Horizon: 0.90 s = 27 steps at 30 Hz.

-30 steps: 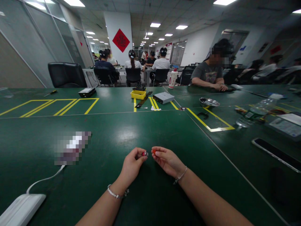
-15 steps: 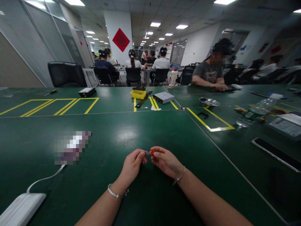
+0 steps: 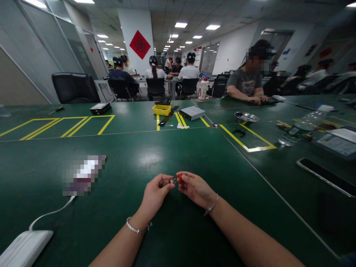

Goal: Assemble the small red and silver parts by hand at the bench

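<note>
Between the thumb and fingers of my left hand (image 3: 156, 192) is a small silvery-grey piece (image 3: 172, 180), too small to name. My right hand (image 3: 196, 188) pinches a small orange-red piece (image 3: 180, 177) at its fingertips; its kind does not show. The two pieces are held close together above the green table (image 3: 116, 226), and I cannot tell whether they touch. Both hands are closed, with their fingertips facing each other. Each wrist wears a bracelet.
To the left lie a phone (image 3: 86, 176) on a white cable and a white power bank (image 3: 26, 248). A dark phone (image 3: 328, 177), a clear bottle (image 3: 303, 128) and a metal bowl (image 3: 246, 117) are at the right. A yellow tray (image 3: 161, 109) and a grey box (image 3: 191, 113) stand farther back.
My left fingers have shifted their grip, and more of the silvery-grey piece shows now. The right hand keeps its pinch on the orange-red piece. The view has moved slightly.
</note>
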Available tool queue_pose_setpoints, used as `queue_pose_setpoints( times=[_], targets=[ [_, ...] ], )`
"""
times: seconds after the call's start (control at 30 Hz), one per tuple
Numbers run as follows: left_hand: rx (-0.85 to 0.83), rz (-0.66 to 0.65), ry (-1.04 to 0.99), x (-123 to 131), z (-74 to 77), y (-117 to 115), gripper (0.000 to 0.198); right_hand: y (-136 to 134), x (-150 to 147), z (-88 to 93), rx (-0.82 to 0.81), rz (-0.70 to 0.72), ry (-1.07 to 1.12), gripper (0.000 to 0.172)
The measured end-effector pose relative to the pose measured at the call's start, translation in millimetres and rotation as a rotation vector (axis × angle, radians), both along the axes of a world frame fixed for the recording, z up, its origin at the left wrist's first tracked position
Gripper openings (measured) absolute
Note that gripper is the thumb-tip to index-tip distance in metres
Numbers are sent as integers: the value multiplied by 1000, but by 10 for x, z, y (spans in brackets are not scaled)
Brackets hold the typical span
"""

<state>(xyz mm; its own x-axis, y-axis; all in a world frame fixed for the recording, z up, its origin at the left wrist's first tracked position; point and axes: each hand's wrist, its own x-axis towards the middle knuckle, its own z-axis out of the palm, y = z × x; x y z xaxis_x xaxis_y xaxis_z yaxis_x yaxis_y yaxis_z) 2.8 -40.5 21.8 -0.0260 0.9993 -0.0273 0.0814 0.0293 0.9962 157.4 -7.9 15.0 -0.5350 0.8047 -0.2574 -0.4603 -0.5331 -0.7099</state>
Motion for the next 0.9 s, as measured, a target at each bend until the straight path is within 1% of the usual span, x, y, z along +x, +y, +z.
queue_pose_setpoints(
  times=[0.17, 0.3, 0.47, 0.73, 0.9],
  targets=[
    [3, -25, -48, 4, 15, 6, 17, -3, 6, -3, 14, -4, -6, 20],
    [4, -17, -9, 3, 25, 2, 17, -8, 10, 16, 16, -17, -16, 21],
    [57, -22, 38, -2, 14, -6, 16, -6, -3, 20, 29, -34, -18, 23],
    [194, 0, 293, -35, 21, -11, 19, -17, -2, 27, 42, -30, -43, 20],
    [214, 16, 342, -35, 34, -6, 18, -17, -7, 30, 70, -5, -20, 17]
  ],
)
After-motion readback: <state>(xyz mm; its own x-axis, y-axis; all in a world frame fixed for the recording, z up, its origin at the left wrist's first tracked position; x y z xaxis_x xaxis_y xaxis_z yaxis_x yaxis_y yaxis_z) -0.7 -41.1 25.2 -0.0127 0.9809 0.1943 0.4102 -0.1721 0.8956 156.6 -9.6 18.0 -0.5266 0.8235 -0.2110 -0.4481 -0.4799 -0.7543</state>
